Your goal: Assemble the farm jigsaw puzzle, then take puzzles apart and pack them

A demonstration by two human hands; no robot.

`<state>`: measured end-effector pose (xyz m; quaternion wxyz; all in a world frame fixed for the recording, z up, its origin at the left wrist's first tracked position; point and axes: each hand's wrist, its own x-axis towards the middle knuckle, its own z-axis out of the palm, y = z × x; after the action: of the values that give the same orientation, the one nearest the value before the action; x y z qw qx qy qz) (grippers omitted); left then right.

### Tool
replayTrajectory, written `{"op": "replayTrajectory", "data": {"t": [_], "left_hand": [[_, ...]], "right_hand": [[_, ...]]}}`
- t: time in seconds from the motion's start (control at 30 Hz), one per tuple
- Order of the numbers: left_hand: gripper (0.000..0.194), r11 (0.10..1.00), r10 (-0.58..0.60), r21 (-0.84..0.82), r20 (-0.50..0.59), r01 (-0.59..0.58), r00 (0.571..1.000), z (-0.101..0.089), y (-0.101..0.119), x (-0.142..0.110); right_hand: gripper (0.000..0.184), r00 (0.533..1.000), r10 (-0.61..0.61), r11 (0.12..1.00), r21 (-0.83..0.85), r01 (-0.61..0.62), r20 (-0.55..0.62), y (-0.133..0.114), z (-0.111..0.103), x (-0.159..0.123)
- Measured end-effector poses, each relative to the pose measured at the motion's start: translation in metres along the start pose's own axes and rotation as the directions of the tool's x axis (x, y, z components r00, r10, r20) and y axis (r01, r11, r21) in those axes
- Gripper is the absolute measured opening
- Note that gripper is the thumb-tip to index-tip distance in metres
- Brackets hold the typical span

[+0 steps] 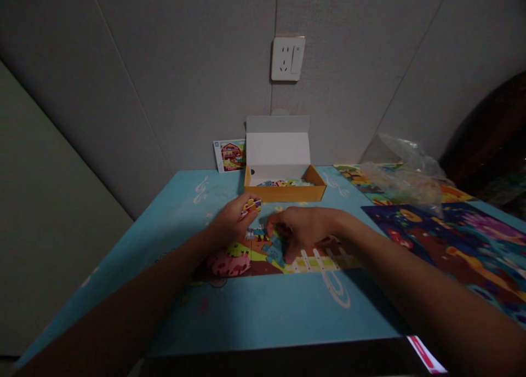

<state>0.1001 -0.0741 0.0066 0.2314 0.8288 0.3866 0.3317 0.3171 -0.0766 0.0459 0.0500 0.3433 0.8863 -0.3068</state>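
Note:
My left hand [235, 218] is closed around a few colourful puzzle pieces [251, 206], held just above the table in front of the box. Below and to the right, my right hand [302, 229] bends down over a partly joined jigsaw puzzle [263, 268]. Its thumb and forefinger straddle a bluish puzzle piece [273, 251], with their tips at the puzzle surface; the other fingers are curled and partly hidden. A pink spotted animal shows at the puzzle's left and a white fence at its right. Both forearms cover parts of the picture.
An open yellow box [287, 193] with more pieces inside stands at the back, beside a picture card [230, 155] leaning on the wall. At right lie a dark-blue puzzle [460, 251] and a crumpled clear plastic bag [405, 174]. The light-blue tablecloth [255, 316] ends near me.

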Motion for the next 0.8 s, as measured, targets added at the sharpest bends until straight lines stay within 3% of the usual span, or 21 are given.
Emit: {"op": "replayTrajectory", "data": {"t": [0.17, 0.27, 0.4, 0.43, 0.5, 0.57, 0.63, 0.7, 0.8], "left_hand": [[0.028, 0.999, 0.018, -0.045, 0.08, -0.014, 0.997, 0.003, -0.007, 0.001], [0.049, 0.998, 0.037, -0.064, 0.147, -0.028, 0.988, 0.004, -0.013, 0.0], [0.077, 0.997, 0.079, 0.008, 0.223, -0.082, 0.972, 0.003, -0.016, 0.0], [0.075, 0.994, 0.096, 0.028, 0.231, -0.105, 0.968, 0.003, -0.015, 0.001], [0.055, 0.986, 0.132, 0.067, 0.224, -0.15, 0.966, 0.003, -0.013, 0.001], [0.028, 0.978, 0.161, 0.103, 0.194, -0.183, 0.968, 0.003, -0.011, 0.002], [0.015, 0.973, 0.173, 0.125, 0.168, -0.195, 0.97, 0.003, -0.01, 0.002], [0.015, 0.97, 0.187, 0.126, 0.146, -0.206, 0.971, 0.003, -0.008, 0.001], [0.016, 0.966, 0.221, 0.115, 0.098, -0.232, 0.97, 0.004, -0.007, 0.0]], "right_hand": [[0.054, 0.994, 0.047, 0.996, -0.066, -0.053, -0.102, -0.001, 0.001, 0.002], [0.05, 0.988, 0.029, 0.997, -0.071, -0.04, -0.153, -0.002, 0.0, 0.001], [0.028, 0.972, -0.062, 0.996, -0.081, 0.044, -0.228, -0.005, 0.002, 0.004], [0.027, 0.963, -0.07, 0.996, -0.071, 0.053, -0.262, -0.005, 0.002, 0.006], [0.033, 0.942, -0.037, 0.999, -0.013, 0.035, -0.333, -0.005, 0.002, 0.009], [0.041, 0.922, 0.044, 0.998, 0.056, -0.024, -0.384, -0.003, -0.002, 0.008], [0.041, 0.905, 0.127, 0.992, 0.058, -0.113, -0.407, 0.003, -0.009, 0.003], [0.036, 0.907, 0.196, 0.974, -0.03, -0.222, -0.373, 0.012, -0.018, -0.006], [0.042, 0.917, 0.362, 0.922, -0.084, -0.379, -0.169, 0.027, -0.026, -0.017]]}}
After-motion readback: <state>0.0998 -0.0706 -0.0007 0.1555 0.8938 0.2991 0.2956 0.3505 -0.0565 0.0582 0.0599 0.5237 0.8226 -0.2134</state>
